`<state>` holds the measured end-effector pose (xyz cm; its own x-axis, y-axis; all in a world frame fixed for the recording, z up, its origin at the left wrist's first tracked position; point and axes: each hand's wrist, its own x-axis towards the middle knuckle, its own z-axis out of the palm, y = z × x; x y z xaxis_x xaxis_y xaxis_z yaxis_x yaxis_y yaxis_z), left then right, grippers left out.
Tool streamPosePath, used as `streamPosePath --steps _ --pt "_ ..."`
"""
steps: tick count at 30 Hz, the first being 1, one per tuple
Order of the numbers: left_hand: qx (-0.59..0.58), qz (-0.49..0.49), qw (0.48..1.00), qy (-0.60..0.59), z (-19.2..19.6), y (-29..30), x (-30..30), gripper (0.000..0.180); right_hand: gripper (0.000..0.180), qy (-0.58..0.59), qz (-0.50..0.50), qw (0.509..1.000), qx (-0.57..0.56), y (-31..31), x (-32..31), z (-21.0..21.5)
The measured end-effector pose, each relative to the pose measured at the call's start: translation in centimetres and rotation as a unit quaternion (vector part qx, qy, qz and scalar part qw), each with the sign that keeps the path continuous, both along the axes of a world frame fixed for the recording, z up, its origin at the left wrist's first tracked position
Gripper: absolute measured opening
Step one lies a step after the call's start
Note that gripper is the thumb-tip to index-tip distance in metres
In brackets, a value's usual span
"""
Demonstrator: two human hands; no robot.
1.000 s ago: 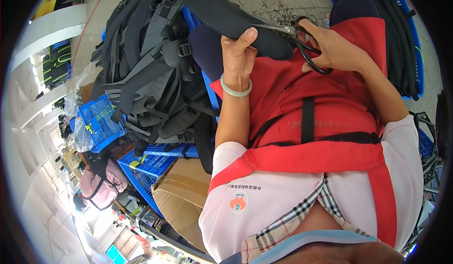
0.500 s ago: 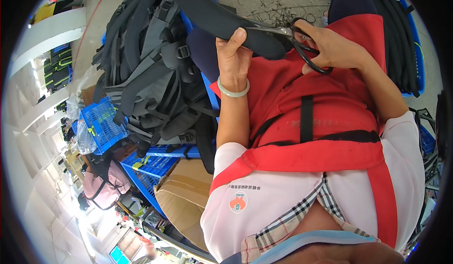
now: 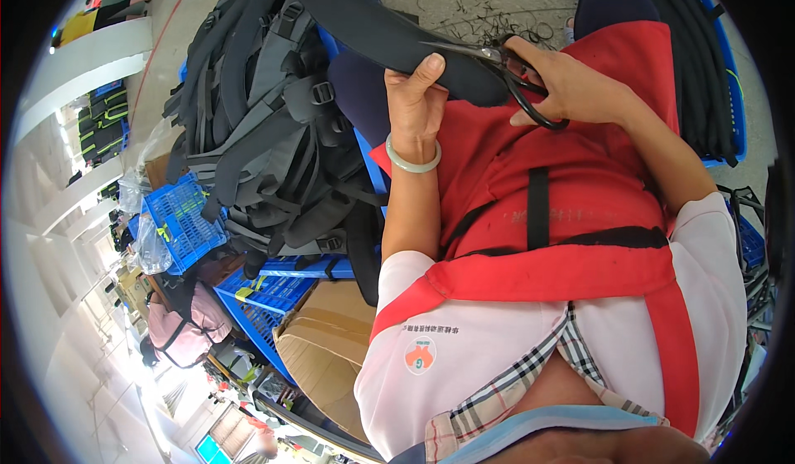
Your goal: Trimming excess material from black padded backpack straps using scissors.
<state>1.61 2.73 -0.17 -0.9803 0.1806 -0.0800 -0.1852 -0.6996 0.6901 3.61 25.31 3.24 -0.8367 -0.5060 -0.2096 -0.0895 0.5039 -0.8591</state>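
Note:
My left hand (image 3: 418,103) is closed on a long dark grey padded strap (image 3: 364,29), thumb on top and fingers hidden beneath. The strap's rounded end lies over my lap, and its other end runs out past the top edge. In my right hand (image 3: 575,83) is a pair of scissors (image 3: 530,91) with black handles, my fingers through the loops. The metal blades point left and lie across the strap, close to my left thumb. A red apron (image 3: 546,153) covers my lap under both hands.
To the left, a large heap of dark grey straps with buckles (image 3: 281,132) fills blue crates. A blue crate (image 3: 733,108) of black padded strips stands at the right. Thread scraps (image 3: 497,29) litter the floor ahead. An opened cardboard box (image 3: 331,340) is at lower left.
The scissors have shifted slightly left and up along the strap, and their blades look closer together. My left hand has moved a little right with the strap.

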Motion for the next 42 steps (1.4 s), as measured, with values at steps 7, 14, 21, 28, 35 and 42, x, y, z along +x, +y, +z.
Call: streamPosePath --steps 7,14,21,28,35,42 --pt "0.0 -0.01 1.0 0.005 0.3 0.2 0.1 0.02 0.067 0.027 0.016 0.999 0.042 -0.2 -0.3 -0.7" --pt "-0.013 -0.033 0.998 0.043 -1.1 -0.3 0.0 0.026 0.047 0.049 -0.023 0.998 0.038 -0.6 -0.1 0.0" --pt "0.019 0.01 1.0 -0.003 -0.1 -1.2 -0.9 0.03 0.039 0.045 -0.013 0.997 0.058 1.1 -1.0 -1.2" --pt "-0.013 0.035 0.999 -0.014 0.7 -0.3 -0.4 0.027 0.05 0.071 0.005 0.997 0.033 -0.3 -1.1 -1.5" --pt "-0.021 0.027 0.999 0.019 -0.1 0.1 -0.2 0.024 0.06 0.124 0.0 0.992 0.038 -0.9 -1.2 -0.9" --pt "-0.013 0.006 1.0 0.026 -0.7 -0.4 -0.3 0.026 0.037 0.056 0.001 0.998 0.041 -1.0 -1.6 -1.8"
